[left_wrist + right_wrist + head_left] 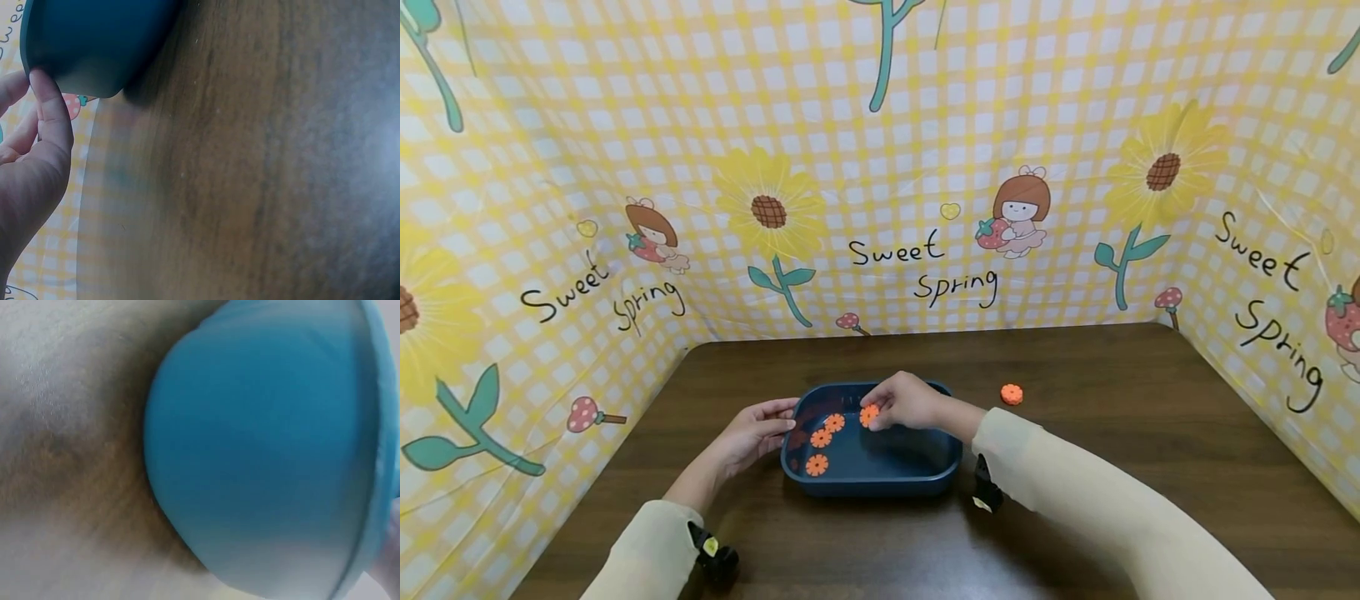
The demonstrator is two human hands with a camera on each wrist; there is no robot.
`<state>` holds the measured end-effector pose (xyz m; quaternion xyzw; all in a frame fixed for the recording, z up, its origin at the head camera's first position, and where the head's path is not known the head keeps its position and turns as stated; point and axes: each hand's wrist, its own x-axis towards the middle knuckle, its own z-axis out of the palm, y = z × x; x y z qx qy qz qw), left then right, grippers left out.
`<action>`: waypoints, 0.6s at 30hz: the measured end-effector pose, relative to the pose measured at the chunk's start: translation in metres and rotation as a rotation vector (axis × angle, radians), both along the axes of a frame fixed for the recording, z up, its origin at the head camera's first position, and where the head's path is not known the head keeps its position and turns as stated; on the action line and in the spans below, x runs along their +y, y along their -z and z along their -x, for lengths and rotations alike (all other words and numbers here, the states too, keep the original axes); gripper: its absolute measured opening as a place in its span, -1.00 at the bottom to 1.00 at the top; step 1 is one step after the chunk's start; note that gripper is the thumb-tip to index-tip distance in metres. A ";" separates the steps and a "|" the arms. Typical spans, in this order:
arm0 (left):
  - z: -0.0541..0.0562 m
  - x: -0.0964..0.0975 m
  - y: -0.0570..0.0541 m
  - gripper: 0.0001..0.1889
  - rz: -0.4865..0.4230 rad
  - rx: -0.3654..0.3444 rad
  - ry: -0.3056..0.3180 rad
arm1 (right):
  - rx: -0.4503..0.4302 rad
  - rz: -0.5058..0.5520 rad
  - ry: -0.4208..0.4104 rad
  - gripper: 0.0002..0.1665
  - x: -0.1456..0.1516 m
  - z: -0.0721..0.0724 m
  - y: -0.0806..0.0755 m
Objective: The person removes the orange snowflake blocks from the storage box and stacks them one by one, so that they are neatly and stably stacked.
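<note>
A dark blue plastic basin [880,483] stands on the table, with three orange flower-shaped carrot slices [817,465] along its left side. My right hand [913,402] reaches over the far part of the basin and pinches another carrot slice [869,415] between thumb and fingers. At the basin's left end, my left hand [748,437] holds the rim, thumb and fingertips at its edge. The left wrist view shows this left thumb [51,106] against the basin's corner. In the right wrist view the basin's outer wall [262,444] hides most of the right hand.
One more orange carrot slice [1011,394] lies on the brown wooden table [1075,400], right of the basin and behind the right forearm. A yellow checked cloth [887,167] with printed flowers walls in the table's back and sides. Each sleeve carries a black wrist camera [718,560].
</note>
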<state>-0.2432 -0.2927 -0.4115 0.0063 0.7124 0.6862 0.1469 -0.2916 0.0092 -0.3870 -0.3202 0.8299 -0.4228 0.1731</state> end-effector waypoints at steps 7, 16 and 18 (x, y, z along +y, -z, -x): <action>0.000 -0.001 0.000 -0.45 0.011 -0.005 -0.005 | -0.014 0.087 0.019 -0.54 0.015 0.002 -0.008; 0.000 -0.001 0.001 -0.44 0.006 -0.005 -0.002 | -0.051 0.155 0.083 -0.54 0.041 0.008 -0.015; 0.001 -0.001 0.001 -0.44 0.009 -0.005 -0.002 | -0.038 0.164 0.099 -0.55 0.047 0.009 -0.018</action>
